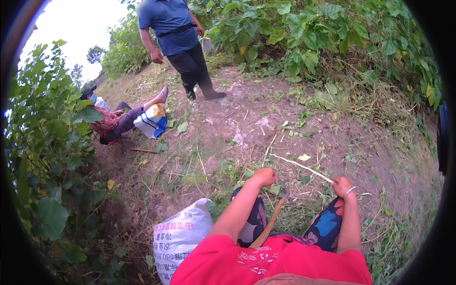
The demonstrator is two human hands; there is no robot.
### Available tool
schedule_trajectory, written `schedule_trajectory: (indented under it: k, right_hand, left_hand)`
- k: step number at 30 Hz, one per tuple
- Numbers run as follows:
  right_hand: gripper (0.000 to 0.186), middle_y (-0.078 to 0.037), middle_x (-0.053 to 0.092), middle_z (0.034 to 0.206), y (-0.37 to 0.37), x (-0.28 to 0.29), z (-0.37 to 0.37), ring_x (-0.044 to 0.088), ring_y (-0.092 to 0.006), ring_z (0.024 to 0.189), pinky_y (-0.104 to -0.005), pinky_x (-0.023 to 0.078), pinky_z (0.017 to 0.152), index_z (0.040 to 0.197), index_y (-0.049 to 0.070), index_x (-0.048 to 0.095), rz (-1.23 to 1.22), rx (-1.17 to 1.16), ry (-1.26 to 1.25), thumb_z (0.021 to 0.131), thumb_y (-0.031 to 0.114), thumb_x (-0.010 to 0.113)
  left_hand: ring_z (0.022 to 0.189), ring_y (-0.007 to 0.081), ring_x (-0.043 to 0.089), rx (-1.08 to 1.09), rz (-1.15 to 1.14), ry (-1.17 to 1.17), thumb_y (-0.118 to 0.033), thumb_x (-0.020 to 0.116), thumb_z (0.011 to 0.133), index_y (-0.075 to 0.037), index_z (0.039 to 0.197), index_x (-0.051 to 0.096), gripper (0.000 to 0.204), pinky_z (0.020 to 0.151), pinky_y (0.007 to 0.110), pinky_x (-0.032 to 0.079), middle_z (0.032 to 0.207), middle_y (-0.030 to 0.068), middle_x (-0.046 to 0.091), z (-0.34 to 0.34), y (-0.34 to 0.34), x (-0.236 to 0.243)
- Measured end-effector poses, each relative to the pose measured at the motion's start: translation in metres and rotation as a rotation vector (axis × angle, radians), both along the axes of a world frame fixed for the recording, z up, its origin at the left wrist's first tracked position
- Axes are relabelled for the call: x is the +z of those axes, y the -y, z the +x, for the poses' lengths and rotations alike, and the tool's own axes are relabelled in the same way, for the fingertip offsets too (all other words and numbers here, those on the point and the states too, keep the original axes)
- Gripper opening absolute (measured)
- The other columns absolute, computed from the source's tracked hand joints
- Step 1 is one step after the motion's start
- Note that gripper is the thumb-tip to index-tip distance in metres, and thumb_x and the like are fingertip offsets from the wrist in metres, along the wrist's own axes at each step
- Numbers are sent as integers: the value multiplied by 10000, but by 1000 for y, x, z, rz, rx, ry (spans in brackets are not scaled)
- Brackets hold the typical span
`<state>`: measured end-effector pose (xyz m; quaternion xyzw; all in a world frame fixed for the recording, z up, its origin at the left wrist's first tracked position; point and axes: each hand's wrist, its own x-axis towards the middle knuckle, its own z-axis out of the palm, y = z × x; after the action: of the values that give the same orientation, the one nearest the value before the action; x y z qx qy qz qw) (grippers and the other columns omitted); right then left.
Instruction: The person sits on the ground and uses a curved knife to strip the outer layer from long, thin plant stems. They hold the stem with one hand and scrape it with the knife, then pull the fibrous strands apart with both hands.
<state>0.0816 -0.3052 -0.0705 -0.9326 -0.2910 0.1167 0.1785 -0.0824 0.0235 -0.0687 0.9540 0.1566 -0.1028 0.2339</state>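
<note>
My right hand (342,186), a bracelet at its wrist, is closed on one end of a long pale stem (301,165) that stretches left over the ground. My left hand (265,176) makes a fist near my left knee; what it holds, if anything, is hidden. Just beyond its knuckles a thin yellow-green stalk (270,148) points away, and I cannot tell whether the fist grips it. Between my legs rests a tool with a wooden handle (272,222) and a dark, curved head.
A white printed woven sack (183,232) stands at my left. Ahead, a person in a blue shirt (172,31) stands on the dirt path. Another person (107,121) sits at the left beside a blue-white bag (153,122). Leafy bushes (304,33) line both sides.
</note>
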Motion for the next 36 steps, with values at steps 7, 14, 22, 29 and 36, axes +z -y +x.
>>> schedule_trajectory:
  k: [7,14,22,29,36]
  right_hand:
    - [235,-207,627,887,-3,1,-1,597,-380,853,-445,464,749,856,40,642,-12,-60,-160,792,256,572]
    - [237,-212,629,863,2,1,1,602,-382,823,-447,466,743,854,44,657,-23,-45,-158,793,258,575]
    - [292,-219,625,915,-6,20,-6,598,-384,868,-450,467,783,887,48,662,-110,-20,-109,816,302,537]
    - [223,-161,634,732,0,-1,-1,617,-335,726,-428,474,671,840,63,654,-70,-12,-25,808,263,560]
    - [236,-189,635,870,-2,7,-4,601,-371,836,-446,475,738,853,71,652,-81,15,-30,816,279,547]
  left_hand:
    - [826,323,623,-27,19,2,-286,581,741,-98,876,668,247,723,427,482,872,143,655,-2,-2,-3]
    - [853,323,616,-12,-17,4,-283,569,740,-100,883,662,251,746,423,477,897,146,652,0,5,5]
    - [872,315,616,-19,-21,-15,-291,577,741,-111,902,656,254,761,404,477,910,151,651,-1,1,6]
    - [877,288,627,-35,11,-13,-323,578,778,-112,850,670,241,768,400,485,884,119,661,-1,5,13]
    - [896,309,620,-11,-11,-26,-318,579,774,-110,898,652,253,781,405,483,928,134,657,-5,6,18]
